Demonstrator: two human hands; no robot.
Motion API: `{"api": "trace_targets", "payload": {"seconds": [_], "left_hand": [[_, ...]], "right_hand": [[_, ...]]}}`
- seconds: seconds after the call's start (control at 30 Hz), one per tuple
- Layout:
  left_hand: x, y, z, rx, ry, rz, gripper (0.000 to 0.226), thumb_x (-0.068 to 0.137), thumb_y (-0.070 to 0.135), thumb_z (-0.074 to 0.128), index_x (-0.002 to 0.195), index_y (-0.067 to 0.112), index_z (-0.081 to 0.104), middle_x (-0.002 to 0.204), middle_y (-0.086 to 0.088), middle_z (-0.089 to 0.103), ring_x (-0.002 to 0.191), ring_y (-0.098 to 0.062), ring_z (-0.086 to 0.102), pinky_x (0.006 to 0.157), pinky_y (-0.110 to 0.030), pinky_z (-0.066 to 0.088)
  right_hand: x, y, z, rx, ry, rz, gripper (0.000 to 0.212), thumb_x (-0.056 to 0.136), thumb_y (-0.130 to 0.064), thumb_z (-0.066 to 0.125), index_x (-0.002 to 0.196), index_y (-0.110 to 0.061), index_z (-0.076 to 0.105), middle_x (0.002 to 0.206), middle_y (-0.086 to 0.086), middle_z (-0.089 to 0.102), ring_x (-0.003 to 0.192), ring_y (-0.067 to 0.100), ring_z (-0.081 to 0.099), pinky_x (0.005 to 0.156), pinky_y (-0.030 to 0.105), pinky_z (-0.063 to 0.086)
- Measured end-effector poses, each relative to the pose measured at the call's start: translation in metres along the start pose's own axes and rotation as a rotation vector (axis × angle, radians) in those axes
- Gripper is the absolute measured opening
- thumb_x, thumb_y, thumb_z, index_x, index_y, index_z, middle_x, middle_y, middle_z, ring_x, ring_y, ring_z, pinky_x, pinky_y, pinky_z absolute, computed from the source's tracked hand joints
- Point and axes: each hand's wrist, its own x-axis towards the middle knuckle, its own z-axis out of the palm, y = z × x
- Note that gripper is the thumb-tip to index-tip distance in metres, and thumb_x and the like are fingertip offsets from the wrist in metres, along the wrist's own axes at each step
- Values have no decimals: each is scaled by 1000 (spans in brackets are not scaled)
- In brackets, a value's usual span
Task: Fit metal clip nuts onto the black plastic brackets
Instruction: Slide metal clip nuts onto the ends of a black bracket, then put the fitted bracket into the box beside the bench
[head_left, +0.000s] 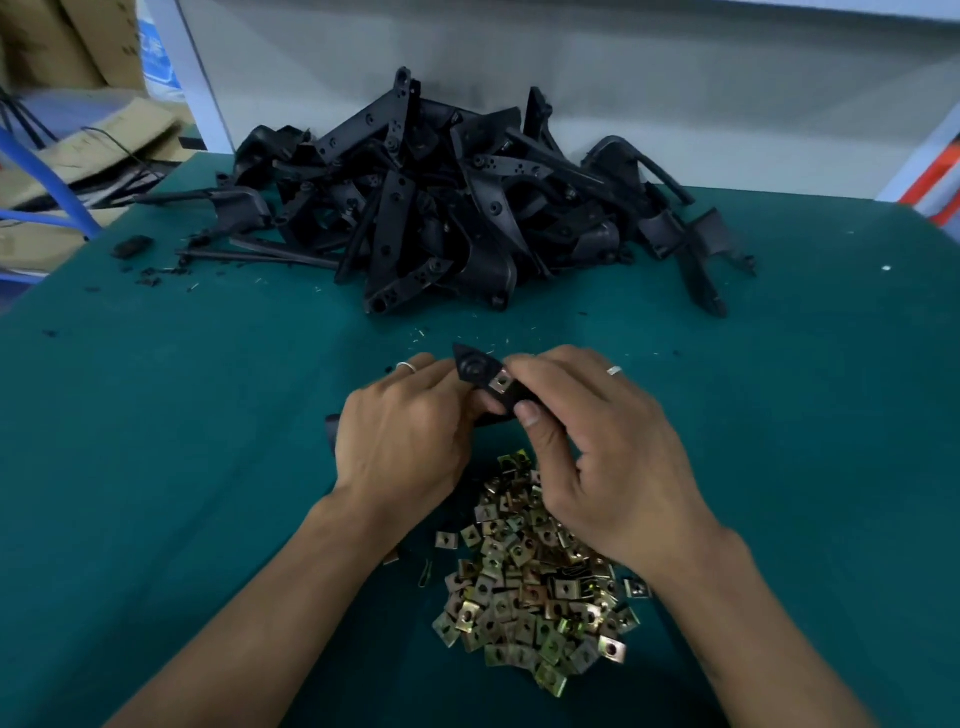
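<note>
**Black bracket and one metal clip nut between two hands**

Black plastic is what both hands are holding above the green table (156, 415). The left hand (402, 436) is gripping the lower end of a black plastic bracket (475, 371), with its fingers curled around it; a ring (407, 367) is showing on one finger. The right hand (602, 457) is pinching the same bracket from the other side, and its thumb and forefinger are pressing at a metal clip nut (502, 383) that is sitting on the edge of the bracket. A ring (614, 370) is showing on this hand too. The pointed tip of the bracket is sticking up and away from the person, between the two hands.

Just below the hands, near the person, a heap of loose clip nuts (535, 597) is lying on the table, yellowish and shiny; the right wrist is covering part of it. Far behind the hands, well apart from them, a big pile of black brackets (441, 208) is lying against the white wall (675, 78). Small black crumbs (156, 275) are lying on the table left of this pile. At the far left, beyond the table edge, cardboard boxes (62, 47) and a blue tube (47, 176) are showing.
</note>
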Motion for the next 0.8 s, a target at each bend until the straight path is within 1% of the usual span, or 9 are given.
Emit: {"api": "trace_targets", "payload": {"seconds": [0.17,0.3,0.37,0.43,0.5,0.57,0.63,0.7,0.8], "left_hand": [[7,4,-9,-7,42,-68,24,91,18,48,78,8,65,74,-5,64,70,-31,60,50,-34,42],[18,27,-25,-139,162,-224,24,89,16,52,72,6,64,68,-5,61,63,-31,57,53,-30,30],[28,48,-40,-304,204,-242,28,97,23,53,70,20,61,64,15,59,58,-7,56,51,-24,31],[41,78,-57,-517,247,-247,33,103,28,54,70,32,55,61,27,56,54,8,47,47,-10,30],[48,110,-64,-776,252,-302,34,104,31,53,70,24,56,58,19,51,54,5,39,47,-16,30],[51,144,-61,-1018,170,-441,41,104,31,54,71,7,51,59,8,37,57,-7,32,48,-29,23],[49,180,-51,-1159,67,-571,41,104,28,54,72,1,50,63,-1,34,60,-14,30,51,-37,24],[41,211,-38,-1210,-33,-611,42,103,28,55,75,-2,51,64,-7,39,60,-17,34,52,-44,31],[14,254,-18,-1218,-388,-408,33,97,35,55,82,7,64,70,-11,64,62,-18,56,57,-38,47]], "right_hand": [[3,-5,1,-193,-69,-47,67,94,-25,61,154,-13,35,138,2,54,126,21,49,99,37,49],[4,-5,-15,-66,134,-39,71,100,-26,60,159,-11,24,146,6,47,122,23,56,79,40,57],[-2,-8,-26,170,270,81,79,99,-29,64,160,-15,16,152,4,41,121,20,59,76,40,59],[-13,-15,-38,370,412,240,77,96,-33,68,156,-14,24,146,0,47,106,16,65,78,37,59],[-27,-22,-48,397,467,333,50,97,-39,64,135,-10,52,115,-4,65,87,10,68,72,35,58],[-47,-30,-56,400,455,355,24,98,-36,60,104,-13,64,83,-10,67,69,3,63,59,34,54],[-71,-40,-67,425,460,449,7,95,-24,61,92,-17,59,70,-12,61,58,4,55,50,33,47],[-99,-45,-80,445,492,577,8,94,-17,56,99,-23,58,71,-9,63,57,11,57,50,32,46],[-150,-47,-111,480,632,737,31,103,-14,51,131,-25,59,104,3,73,94,29,69,82,50,57]]}}
